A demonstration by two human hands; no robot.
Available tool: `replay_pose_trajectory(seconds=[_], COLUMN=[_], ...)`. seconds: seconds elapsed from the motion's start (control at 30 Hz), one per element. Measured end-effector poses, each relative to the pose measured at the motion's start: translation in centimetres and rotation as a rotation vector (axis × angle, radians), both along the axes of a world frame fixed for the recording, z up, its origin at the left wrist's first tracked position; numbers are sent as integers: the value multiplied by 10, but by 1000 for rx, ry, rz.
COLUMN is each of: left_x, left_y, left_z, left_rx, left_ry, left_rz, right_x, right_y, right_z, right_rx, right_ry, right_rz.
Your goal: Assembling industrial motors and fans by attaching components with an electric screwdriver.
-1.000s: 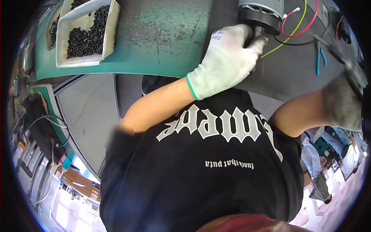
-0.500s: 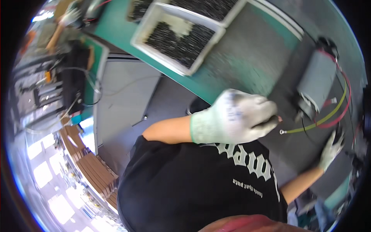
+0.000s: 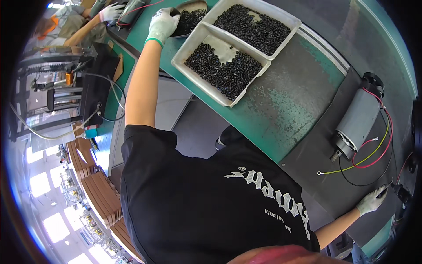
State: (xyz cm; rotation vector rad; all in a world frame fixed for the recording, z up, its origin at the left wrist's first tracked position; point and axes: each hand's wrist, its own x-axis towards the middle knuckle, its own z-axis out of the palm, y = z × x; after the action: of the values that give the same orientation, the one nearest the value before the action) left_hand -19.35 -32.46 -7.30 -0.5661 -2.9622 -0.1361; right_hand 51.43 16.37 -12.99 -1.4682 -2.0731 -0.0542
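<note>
My left hand (image 3: 163,24), in a white glove, reaches far out to a small rounded tray (image 3: 193,5) of black parts at the back left. Its fingers are bent together at the tray's near side; what they hold, if anything, is hidden. Far to the right, my gloved right hand (image 3: 372,201) rests low over the dark mat, its fingers closed at a thin black wire (image 3: 351,184). That wire loops from a grey cylindrical motor (image 3: 358,116) lying on the mat. A red wire (image 3: 391,143) and a yellow-green wire (image 3: 347,169) with a ring terminal also come off the motor.
Two white bins, a near one (image 3: 178,59) and a far one (image 3: 296,26), hold many small black parts on the green bench (image 3: 281,114). At the left, a co-worker's gloved hand (image 3: 112,12) is near another motor (image 3: 130,11). Stacked brown cardboard (image 3: 101,198) stands lower left.
My left hand has swung from in front of my chest to the small tray at the back left. My right hand has moved down, nearer to me. The view has shifted.
</note>
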Motion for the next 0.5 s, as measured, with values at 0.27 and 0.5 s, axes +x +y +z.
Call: replay_pose_trajectory(seconds=[0.27,0.5], left_x=[3,20], left_y=[20,6], left_z=[4,14], left_rx=[-130,1088], left_ry=[94,-400], left_rz=[26,75], right_x=[-13,-12], right_y=[-16,-31], right_z=[8,19], right_rx=[-116,133], right_ry=[75,-45], right_rz=[-61,97])
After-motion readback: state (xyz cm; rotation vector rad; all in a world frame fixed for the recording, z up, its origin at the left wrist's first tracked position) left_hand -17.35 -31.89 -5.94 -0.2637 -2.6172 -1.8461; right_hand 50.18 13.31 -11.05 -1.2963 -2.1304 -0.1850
